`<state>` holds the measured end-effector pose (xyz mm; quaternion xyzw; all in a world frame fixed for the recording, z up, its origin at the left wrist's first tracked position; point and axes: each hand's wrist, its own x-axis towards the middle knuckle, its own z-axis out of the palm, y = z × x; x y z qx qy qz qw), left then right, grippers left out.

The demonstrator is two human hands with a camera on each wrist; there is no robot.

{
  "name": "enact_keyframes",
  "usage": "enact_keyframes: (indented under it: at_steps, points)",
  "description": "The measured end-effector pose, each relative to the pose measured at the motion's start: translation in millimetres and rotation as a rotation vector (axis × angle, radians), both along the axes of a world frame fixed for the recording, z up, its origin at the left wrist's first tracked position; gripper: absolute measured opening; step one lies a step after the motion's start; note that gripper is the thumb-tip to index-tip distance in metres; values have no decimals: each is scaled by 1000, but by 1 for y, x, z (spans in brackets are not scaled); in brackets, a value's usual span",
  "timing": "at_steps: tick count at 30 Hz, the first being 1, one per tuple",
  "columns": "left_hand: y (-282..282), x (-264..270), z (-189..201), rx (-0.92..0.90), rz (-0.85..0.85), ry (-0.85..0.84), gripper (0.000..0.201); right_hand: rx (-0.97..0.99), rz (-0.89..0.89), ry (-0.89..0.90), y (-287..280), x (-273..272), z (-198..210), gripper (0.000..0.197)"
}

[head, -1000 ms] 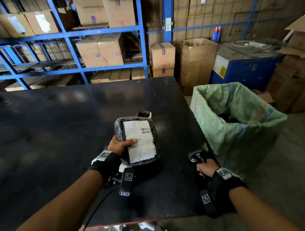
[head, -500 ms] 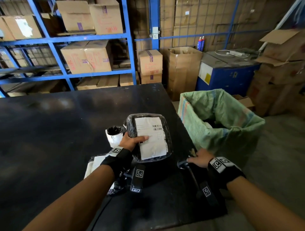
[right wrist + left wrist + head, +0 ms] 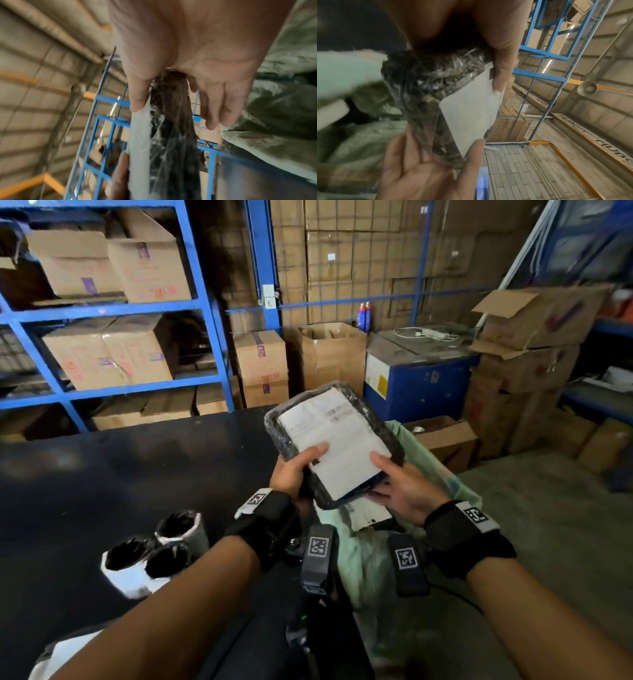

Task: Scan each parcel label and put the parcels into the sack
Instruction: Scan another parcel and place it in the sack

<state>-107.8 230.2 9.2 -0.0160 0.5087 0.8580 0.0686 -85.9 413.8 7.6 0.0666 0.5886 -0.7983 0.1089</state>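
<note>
A flat parcel point(image 3: 373, 412) in black plastic with a white label point(image 3: 335, 440) hangs tilted over the open green sack point(image 3: 445, 477). My left hand point(image 3: 301, 467) grips its near left edge, thumb on the label. My right hand point(image 3: 394, 484) holds the near right corner, thumb on top and fingers beneath. In the left wrist view the parcel point(image 3: 428, 83) and its label point(image 3: 471, 108) lie between both hands. The right wrist view shows the parcel point(image 3: 171, 121) edge-on against the sack point(image 3: 283, 108). Another labelled parcel point(image 3: 366, 511) lies inside the sack.
The black table point(image 3: 120, 474) is to my left, with three black rolls in white wrap point(image 3: 150, 553) near its front. A dark device with a small green light point(image 3: 303, 625) lies at the table's near corner. Cardboard boxes, blue racks point(image 3: 212, 313) and a blue machine point(image 3: 421, 385) stand behind.
The parcel has been lifted off the table and carried right, over the sack. My right hand has left the scanner and now holds the parcel's corner.
</note>
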Motion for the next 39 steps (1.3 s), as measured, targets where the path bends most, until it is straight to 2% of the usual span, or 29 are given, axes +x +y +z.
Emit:
enact_keyframes:
  at_steps: [2,4,5,7,10,12,14,16,17,19,20,21,22,25,27,28,29,31,32,36,39]
  points:
    - [37,-19,1,37,-16,-18,65,-155,-95,59,26,-24,6,42]
    - [63,-36,-3,-6,-23,-35,64,-130,-171,98,51,-48,16,42]
    - [70,-45,-7,-85,-16,-35,62,-83,-206,113,62,-62,21,44]
    - [76,-62,-13,-342,-8,-20,63,0,-222,147,83,-86,27,52]
    - [69,-83,-24,-868,60,-18,92,199,-232,146,105,-124,26,58]
    - [61,-93,-33,-1178,130,-53,85,332,-171,148,111,-145,19,61]
    - [55,-99,-46,-1347,72,-117,83,468,-111,145,112,-165,5,58]
    - [52,-103,-62,-1382,-14,-211,87,616,-27,137,108,-182,-14,41]
    - [52,-104,-68,-1386,-53,-249,87,675,24,109,107,-193,-27,50]
    - [52,-105,-80,-1399,-117,-308,81,783,120,27,105,-221,-62,105]
    - [53,-106,-84,-1402,-132,-331,75,822,177,-2,108,-243,-92,121]
    - [54,-106,-87,-1397,-142,-354,70,864,204,-33,108,-262,-120,124]
    - [54,-107,-89,-1388,-142,-363,66,919,244,-58,96,-254,-113,117]
    - [55,-108,-93,-1383,-123,-386,57,922,334,-148,78,-246,-120,66]
    - [55,-108,-94,-1391,-102,-389,51,905,405,-191,76,-251,-137,52]
    - [55,-109,-96,-1391,-98,-394,50,892,427,-211,76,-253,-147,54]
    - [55,-109,-97,-1386,-97,-399,51,881,419,-238,79,-260,-166,64]
    - [55,-109,-98,-1378,-96,-403,52,850,369,-270,87,-275,-208,99]
    - [55,-109,-99,-1378,-91,-399,53,850,342,-278,85,-271,-204,107]
    - [56,-109,-101,-1366,-75,-380,58,822,165,-318,73,-266,-202,85]
    - [54,-109,-101,-1353,-68,-380,59,814,94,-318,69,-274,-207,84]
